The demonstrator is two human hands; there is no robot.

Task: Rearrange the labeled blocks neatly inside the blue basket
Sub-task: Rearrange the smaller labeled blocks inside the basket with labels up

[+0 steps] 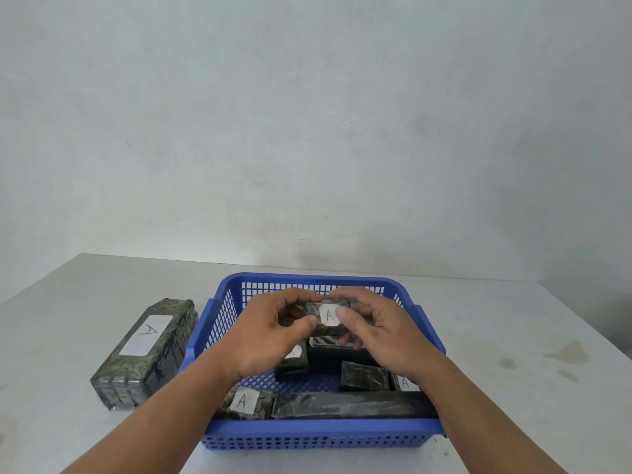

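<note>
A blue mesh basket (318, 434) stands on the table in front of me. Both hands hold one small dark wrapped block (326, 319) with a white "A" label above the basket's middle; my left hand (270, 336) grips its left end and my right hand (379, 333) its right end. Inside the basket lie several more dark wrapped blocks: a labeled one (244, 401) at the near left, a long one (349, 405) along the near wall, and others (366, 374) partly hidden under my hands.
A large wrapped block (147, 350) with an "A" label lies on the grey table (513, 371) left of the basket. A plain wall rises behind the table's far edge. Faint stains mark the table at the right.
</note>
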